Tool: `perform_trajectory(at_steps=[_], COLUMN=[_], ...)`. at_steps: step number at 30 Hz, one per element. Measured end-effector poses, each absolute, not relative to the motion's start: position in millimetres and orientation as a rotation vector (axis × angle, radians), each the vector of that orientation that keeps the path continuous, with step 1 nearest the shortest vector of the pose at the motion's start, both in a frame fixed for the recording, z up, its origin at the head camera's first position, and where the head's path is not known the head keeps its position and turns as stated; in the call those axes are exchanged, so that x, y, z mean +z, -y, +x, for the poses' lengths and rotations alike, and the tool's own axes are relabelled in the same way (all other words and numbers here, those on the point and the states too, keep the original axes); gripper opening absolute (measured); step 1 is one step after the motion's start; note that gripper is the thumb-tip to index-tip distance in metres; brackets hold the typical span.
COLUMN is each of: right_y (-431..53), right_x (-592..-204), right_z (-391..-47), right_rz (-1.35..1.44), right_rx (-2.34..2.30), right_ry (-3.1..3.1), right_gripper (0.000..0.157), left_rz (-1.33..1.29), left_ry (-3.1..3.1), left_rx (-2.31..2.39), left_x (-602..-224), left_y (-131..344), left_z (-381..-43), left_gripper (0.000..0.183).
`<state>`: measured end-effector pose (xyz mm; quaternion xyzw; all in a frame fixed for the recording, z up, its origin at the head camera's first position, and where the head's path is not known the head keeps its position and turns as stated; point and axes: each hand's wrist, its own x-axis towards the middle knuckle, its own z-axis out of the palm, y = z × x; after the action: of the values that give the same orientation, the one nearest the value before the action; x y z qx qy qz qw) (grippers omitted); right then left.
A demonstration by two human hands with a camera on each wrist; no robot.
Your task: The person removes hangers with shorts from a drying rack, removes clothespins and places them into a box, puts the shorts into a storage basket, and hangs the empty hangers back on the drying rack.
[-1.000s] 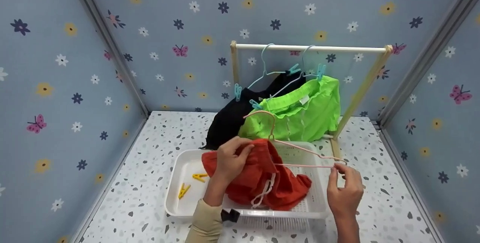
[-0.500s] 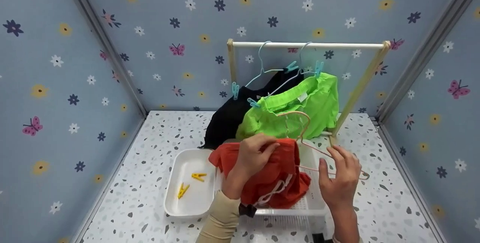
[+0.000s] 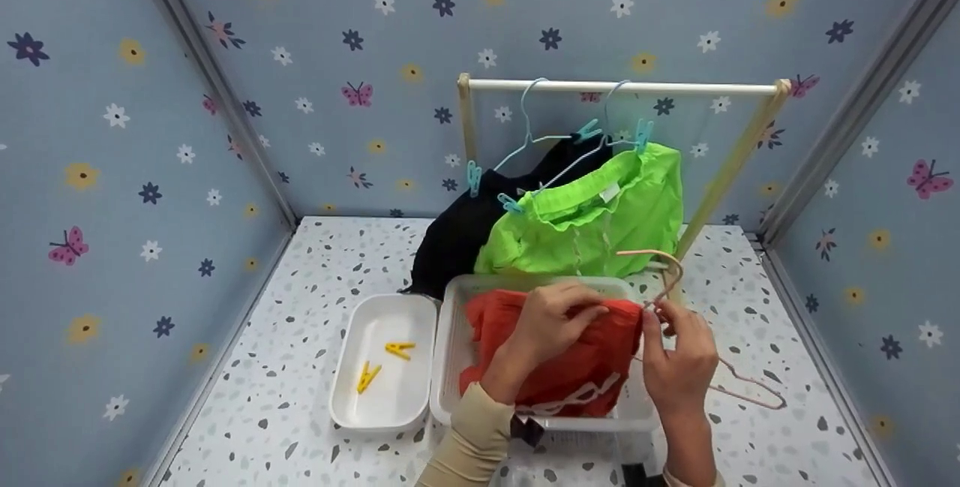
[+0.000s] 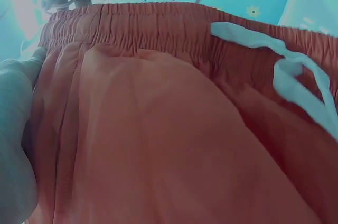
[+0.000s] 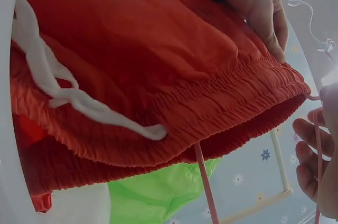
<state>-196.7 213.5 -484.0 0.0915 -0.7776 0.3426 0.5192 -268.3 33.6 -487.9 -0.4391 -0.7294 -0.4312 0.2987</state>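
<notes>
My left hand (image 3: 559, 322) pinches the elastic waistband of a pair of red shorts (image 3: 600, 344), held up over the white basket. A white drawstring (image 5: 79, 108) hangs at the front of the shorts. In the head view my right hand (image 3: 682, 356) grips a pink hanger (image 3: 651, 252) near the base of its hook. One end of the hanger juts out to the right below that hand. The right wrist view shows a pink bar of the hanger (image 5: 205, 182) running into the waistband opening; the part inside the shorts is hidden.
Under the shorts stands a white perforated basket (image 3: 446, 367). Left of it, a white tray (image 3: 345, 367) holds two yellow clothespins (image 3: 367, 378). Behind, a rack (image 3: 697, 88) carries green shorts (image 3: 645, 202) and a black garment (image 3: 450, 239) on blue hangers with blue clothespins.
Both the red shorts and my left hand have moved right. The hanger has shifted right and tilted, and my right hand has gone from its far end to near its hook.
</notes>
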Motion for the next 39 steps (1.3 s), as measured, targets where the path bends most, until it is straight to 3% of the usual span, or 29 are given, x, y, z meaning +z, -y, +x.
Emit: perform_trajectory(at_steps=[5, 15, 39], right_y=[-213, -211, -220], right_x=[-488, -500, -522], right_z=[-199, -201, -206], right_rz=[0.186, 0.183, 0.190], right_rx=[0.838, 0.907, 0.950], right_ry=[1.853, 1.875, 1.924], right_gripper=[0.007, 0.004, 0.005], left_rz=[-1.181, -1.150, -0.849], left_ry=[1.949, 2.065, 2.296], left_rx=[-1.233, -1.326, -1.531], left_x=[-494, -507, -547], left_y=[-32, -14, 37], left_z=[-268, -269, -290], left_gripper=[0.012, 0.016, 0.012])
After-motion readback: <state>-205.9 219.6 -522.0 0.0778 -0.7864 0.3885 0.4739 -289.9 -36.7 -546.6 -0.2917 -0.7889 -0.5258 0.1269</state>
